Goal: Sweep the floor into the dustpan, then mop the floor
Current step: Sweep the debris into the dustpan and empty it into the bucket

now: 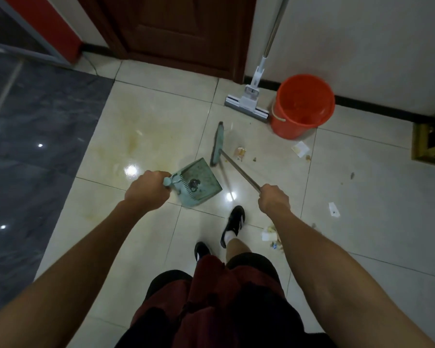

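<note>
My left hand (146, 190) grips the handle of a teal dustpan (201, 183), which hangs over the pale tiles with a dark clump of dirt inside it. My right hand (274, 198) grips the metal handle of a teal broom (217, 144); the broom head sits just beyond the dustpan's far edge. Scraps of paper (300, 148) and crumbs (240, 153) lie on the floor to the right of the broom. A white flat mop (248, 101) leans against the wall beside an orange bucket (303, 105).
A brown door (176, 28) stands straight ahead. Dark grey flooring (35, 136) covers the left side. More litter (334, 209) lies at the right, and some (271, 234) beside my right foot (234, 223). A wooden frame (431, 141) sits at the right edge.
</note>
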{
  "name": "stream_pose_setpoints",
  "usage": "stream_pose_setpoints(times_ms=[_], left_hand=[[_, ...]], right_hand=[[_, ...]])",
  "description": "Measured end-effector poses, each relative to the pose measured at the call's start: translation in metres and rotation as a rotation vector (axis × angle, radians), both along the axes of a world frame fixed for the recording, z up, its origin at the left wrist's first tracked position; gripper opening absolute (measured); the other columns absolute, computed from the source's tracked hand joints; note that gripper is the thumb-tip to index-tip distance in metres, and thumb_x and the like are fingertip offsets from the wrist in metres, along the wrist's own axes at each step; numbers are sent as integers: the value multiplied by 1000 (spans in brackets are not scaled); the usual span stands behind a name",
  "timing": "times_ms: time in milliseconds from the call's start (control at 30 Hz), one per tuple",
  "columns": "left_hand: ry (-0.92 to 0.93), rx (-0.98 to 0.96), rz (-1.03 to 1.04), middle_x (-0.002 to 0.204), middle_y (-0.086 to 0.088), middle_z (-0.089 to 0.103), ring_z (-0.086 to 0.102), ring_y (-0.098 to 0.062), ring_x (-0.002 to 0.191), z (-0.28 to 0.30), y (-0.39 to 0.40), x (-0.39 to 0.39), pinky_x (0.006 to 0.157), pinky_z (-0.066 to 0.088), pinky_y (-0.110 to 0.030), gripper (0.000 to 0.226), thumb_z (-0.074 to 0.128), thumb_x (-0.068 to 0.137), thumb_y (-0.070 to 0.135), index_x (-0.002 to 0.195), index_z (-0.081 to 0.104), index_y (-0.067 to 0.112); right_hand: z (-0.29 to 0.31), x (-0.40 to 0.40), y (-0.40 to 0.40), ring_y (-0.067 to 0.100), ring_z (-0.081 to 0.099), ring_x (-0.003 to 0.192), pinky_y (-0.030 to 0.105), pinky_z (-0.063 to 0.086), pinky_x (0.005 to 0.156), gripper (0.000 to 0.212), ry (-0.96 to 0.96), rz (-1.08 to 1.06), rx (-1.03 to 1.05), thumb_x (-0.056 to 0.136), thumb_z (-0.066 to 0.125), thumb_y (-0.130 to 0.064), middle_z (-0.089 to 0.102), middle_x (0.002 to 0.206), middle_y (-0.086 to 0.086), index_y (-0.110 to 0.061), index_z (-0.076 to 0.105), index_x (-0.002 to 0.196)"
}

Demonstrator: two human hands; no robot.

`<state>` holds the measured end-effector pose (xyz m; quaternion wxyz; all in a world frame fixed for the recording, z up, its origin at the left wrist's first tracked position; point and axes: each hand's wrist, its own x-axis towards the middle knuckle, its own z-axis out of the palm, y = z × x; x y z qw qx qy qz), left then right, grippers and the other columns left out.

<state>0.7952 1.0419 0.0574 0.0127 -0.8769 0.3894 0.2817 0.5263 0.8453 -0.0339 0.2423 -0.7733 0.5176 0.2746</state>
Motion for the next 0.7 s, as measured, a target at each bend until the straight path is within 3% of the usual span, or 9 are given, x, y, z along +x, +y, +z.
stream_pose_setpoints(times_ms=[133,267,433,533,600,700], left_hand=[[-11,27,15,68,8,58,57,-15,61,0,-42,13,52,39,-24,10,63,86,17,88,67,26],[-16,59,53,75,1,62,62,-25,68,3,-81,16,62,50,-30,13,62,84,18,89,67,29],[-13,99,34,82,-2,61,59,-29,73,2,-116,17,63,47,-32,12,60,85,21,90,65,31],[-7,94,12,82,-2,61,58,-29,72,-1,-127,16,62,44,-30,13,60,86,21,91,66,31],[4,88,-9,83,-1,62,59,-28,72,-2,-131,16,60,42,-30,14,60,86,21,93,67,31],[9,74,-60,79,2,59,60,-26,71,-5,-132,13,57,40,-28,17,60,86,19,92,68,33]], right_hand=[[-8,22,-45,24,61,78,29,46,66,23,-30,26,19,93,54,-11,65,99,6,-11,62,114],[-13,37,-79,23,59,73,30,47,64,22,-35,67,30,91,54,-7,66,94,6,-10,64,111],[-16,49,-102,29,67,92,36,55,74,26,-3,112,54,90,53,-3,67,101,10,-8,64,114],[-18,44,-105,29,67,94,34,49,70,28,9,91,60,92,50,-4,66,105,10,-8,63,117],[-20,37,-102,27,66,90,33,44,65,28,16,66,56,93,49,-6,65,100,8,-9,63,117],[-19,24,-92,19,55,65,32,43,62,26,51,20,53,92,51,-5,54,75,2,-10,64,113]])
